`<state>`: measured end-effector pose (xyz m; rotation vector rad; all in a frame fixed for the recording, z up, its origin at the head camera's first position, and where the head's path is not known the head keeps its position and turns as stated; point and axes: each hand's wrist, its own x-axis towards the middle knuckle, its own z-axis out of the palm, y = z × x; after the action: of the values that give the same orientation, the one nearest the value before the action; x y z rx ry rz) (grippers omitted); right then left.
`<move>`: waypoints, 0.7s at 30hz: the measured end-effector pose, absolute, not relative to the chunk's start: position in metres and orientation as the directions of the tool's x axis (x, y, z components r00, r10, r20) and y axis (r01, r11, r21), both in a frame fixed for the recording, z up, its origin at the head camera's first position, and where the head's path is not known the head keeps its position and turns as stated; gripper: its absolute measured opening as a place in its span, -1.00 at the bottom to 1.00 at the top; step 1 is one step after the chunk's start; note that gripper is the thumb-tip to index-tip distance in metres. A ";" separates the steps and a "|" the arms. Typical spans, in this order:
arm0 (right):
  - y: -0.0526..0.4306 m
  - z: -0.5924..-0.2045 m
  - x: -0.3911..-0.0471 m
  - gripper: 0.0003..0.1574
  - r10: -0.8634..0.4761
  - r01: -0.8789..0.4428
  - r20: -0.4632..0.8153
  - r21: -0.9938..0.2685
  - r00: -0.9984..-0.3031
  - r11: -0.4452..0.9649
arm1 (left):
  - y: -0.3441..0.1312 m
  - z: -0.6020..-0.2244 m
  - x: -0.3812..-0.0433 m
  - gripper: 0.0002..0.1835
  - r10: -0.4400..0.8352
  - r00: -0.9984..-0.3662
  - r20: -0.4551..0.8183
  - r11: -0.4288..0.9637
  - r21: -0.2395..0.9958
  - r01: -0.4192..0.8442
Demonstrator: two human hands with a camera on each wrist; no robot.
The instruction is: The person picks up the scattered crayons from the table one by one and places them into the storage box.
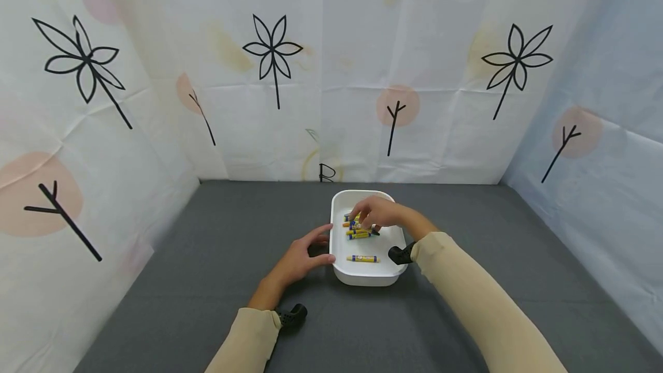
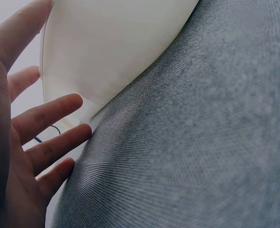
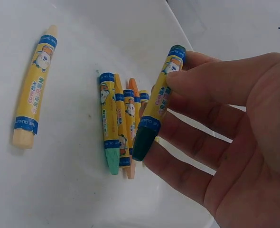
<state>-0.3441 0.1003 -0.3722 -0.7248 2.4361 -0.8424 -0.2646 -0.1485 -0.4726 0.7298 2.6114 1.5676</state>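
My right hand (image 1: 382,212) is over the white tray (image 1: 369,281) and pinches a dark green crayon (image 3: 154,107) between thumb and fingers. Its yellow wrapper has blue bands, and the dark tip slants downward in the right wrist view. Just beyond it on the tray floor, several crayons lie side by side, among them a light green crayon (image 3: 109,124) and an orange one (image 3: 134,85). A pale peach crayon (image 3: 34,90) lies apart, nearer the tray's front. At the tray's left side is my left hand (image 1: 296,259), fingers spread, with thumb and index fingertips right at the rim.
The tray stands on a grey cloth-covered table (image 1: 248,229). Behind and to both sides hangs a white patterned sheet (image 1: 342,62) with plant drawings. Dark wrist-worn devices, such as the right one (image 1: 401,254), stick out beside the sleeves.
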 end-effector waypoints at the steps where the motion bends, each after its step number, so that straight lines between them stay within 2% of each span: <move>1: 0.099 -0.372 -0.343 -0.59 -0.609 -0.330 -0.257 -0.653 -0.750 0.681 | -0.148 -0.472 -0.265 -0.26 0.394 -0.891 0.226 0.390 0.836 0.385; 7: 0.098 -0.375 -0.342 -0.57 -0.626 -0.361 -0.284 -0.617 -0.727 0.699 | -0.147 -0.470 -0.264 -0.25 0.390 -0.894 0.222 0.409 0.828 0.384; 13: 0.099 -0.376 -0.342 -0.57 -0.636 -0.342 -0.313 -0.636 -0.706 0.692 | -0.147 -0.470 -0.263 -0.26 0.392 -0.890 0.233 0.399 0.829 0.392; 21: 0.107 -0.368 -0.340 -0.60 -0.663 -0.370 -0.257 -0.664 -0.703 0.650 | -0.148 -0.470 -0.263 -0.27 0.389 -0.895 0.217 0.403 0.834 0.377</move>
<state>-0.3401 0.1066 -0.3684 -0.8064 2.3826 -0.8076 -0.2628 -0.1477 -0.4698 0.7158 2.6218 1.5523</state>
